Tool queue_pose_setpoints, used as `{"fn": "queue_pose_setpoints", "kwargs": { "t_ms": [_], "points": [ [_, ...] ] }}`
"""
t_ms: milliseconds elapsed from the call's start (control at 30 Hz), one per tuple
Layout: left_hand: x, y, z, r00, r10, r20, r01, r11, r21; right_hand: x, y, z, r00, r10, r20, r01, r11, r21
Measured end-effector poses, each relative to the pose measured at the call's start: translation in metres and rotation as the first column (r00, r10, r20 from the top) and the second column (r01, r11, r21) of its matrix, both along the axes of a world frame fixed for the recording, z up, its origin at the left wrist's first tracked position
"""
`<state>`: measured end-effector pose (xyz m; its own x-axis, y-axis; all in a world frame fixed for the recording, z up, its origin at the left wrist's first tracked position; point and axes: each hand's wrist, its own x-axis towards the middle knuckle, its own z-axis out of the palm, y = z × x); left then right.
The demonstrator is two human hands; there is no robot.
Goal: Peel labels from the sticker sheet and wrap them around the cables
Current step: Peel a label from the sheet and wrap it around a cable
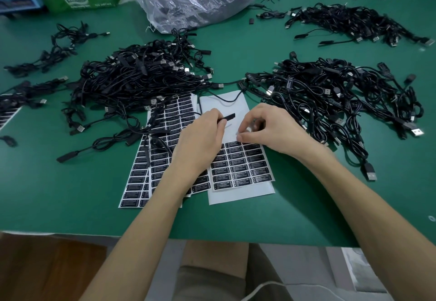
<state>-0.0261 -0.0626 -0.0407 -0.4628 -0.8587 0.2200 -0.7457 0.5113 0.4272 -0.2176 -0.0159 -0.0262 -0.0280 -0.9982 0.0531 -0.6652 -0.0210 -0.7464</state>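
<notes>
Crosswise, left hand's [200,140] controller [229,116] points right; right hand [271,130] pinches label [256,125].

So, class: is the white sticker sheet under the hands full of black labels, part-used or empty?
Part-used: the white sticker sheet is bare up top; black labels fill only its lower rows.

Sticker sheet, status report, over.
Left hand grips cable's black controller. Right hand pinches top-row label on sticker sheet, upper half bare. Cable loop crosses sheet's top edge.
</notes>
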Motion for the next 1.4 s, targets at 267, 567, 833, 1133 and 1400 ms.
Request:
{"fn": "queue_pose_setpoints", "kwargs": {
  "t_ms": [267, 567, 833, 1133, 1400],
  "points": [
    [-0.001, -0.001, -0.001, 1.000, 0.009, 0.001, -0.009, 1.000, -0.006, 0.000, 0.001, 0.001, 1.000, 0.022, -0.020, -0.022, 0.999, -0.036],
    [0.000, -0.001, -0.001, 1.000, 0.005, -0.006, -0.005, 1.000, -0.010, -0.006, -0.001, -0.003, 0.993, 0.092, -0.076, -0.097, 0.992, -0.074],
    [0.000, 0.000, -0.001, 1.000, 0.002, -0.006, -0.002, 1.000, -0.013, -0.008, -0.001, -0.004, 0.981, 0.122, -0.150, -0.134, 0.988, -0.079],
    [0.004, -0.003, -0.005, 0.984, -0.065, -0.164, 0.047, 0.992, -0.113, -0.007, -0.002, -0.004, 0.953, 0.110, -0.282, -0.147, 0.983, -0.113],
    [0.004, -0.004, -0.006, 0.986, -0.086, -0.140, 0.069, 0.990, -0.121, -0.004, 0.001, -0.008, 0.968, 0.057, -0.243, -0.107, 0.974, -0.200]
  ]
}}
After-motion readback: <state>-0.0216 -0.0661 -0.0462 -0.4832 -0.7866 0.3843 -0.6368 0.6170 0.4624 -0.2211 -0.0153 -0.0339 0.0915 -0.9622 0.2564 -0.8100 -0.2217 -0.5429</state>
